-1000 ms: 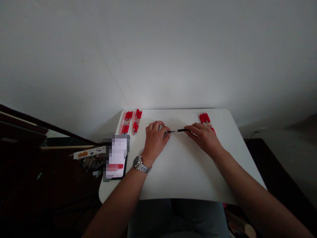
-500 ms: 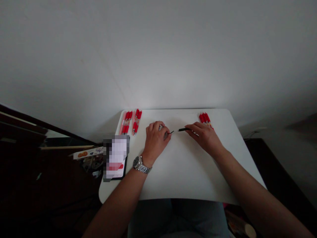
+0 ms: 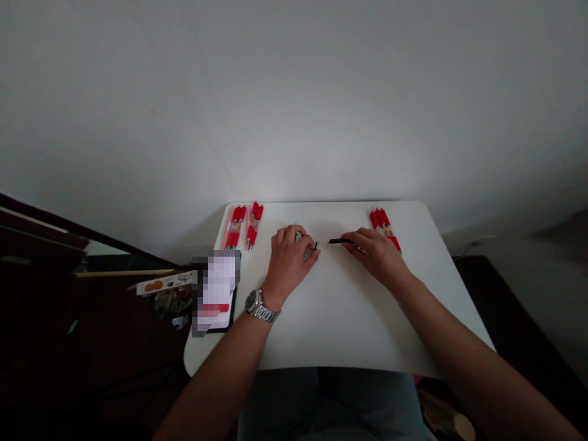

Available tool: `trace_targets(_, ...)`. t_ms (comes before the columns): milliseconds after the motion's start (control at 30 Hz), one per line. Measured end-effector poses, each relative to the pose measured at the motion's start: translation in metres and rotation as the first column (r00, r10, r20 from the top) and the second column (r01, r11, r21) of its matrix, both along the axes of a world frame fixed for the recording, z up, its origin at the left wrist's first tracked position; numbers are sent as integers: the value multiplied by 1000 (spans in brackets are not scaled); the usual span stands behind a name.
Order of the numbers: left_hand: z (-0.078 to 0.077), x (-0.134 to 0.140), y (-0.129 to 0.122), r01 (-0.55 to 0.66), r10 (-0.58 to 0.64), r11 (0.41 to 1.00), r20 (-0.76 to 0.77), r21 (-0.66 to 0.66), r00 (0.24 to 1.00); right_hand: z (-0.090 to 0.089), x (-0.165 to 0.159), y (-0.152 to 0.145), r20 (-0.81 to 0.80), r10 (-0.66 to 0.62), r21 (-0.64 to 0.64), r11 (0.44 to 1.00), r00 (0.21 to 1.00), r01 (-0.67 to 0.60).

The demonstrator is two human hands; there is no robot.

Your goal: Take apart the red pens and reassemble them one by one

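Over the middle of the white table, my left hand (image 3: 294, 245) is closed, its thumb and finger pinching a small thin dark piece (image 3: 316, 245). Something greyish shows between its fingers; what it is I cannot make out. A slim black pen (image 3: 337, 241) is gripped in my right hand (image 3: 372, 248), its tip toward the left hand. A short gap separates the pen tip from the dark piece. Just beyond the right hand lie several red pens (image 3: 380, 219) side by side, partly hidden by that hand.
Red pens (image 3: 236, 222) and another group of red pens (image 3: 255, 223) lie at the back left of the white table (image 3: 340, 331). A phone (image 3: 220, 294), blurred out in part, rests along the left edge. The wall (image 3: 312, 122) stands right behind the table.
The dark piece in my left fingers has turned from slanting outward to nearly upright. My right hand has shifted slightly left with the pen, uncovering more of the red pens behind it.
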State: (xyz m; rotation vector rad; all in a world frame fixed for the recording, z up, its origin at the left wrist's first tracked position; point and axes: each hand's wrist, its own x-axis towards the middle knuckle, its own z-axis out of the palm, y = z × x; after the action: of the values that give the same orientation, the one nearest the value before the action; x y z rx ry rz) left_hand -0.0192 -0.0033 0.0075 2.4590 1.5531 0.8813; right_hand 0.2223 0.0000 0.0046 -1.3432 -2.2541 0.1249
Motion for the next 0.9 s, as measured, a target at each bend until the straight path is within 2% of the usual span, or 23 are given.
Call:
trace_targets(433, 4, -10, 2, 151, -153, 988, -65, -38, 986, -2, 2, 0, -57, -52, 6, 999, 997, 53)
trace_targets(733, 1, -12, 5, 113, -115, 992, -51, -54, 992, -1, 1, -2, -85, -70, -27, 997, 994, 68)
trace_targets(900, 0, -13, 7, 78, -80, 996, -33, -48, 996, 3, 1, -3, -101, -65, 0, 998, 993, 65)
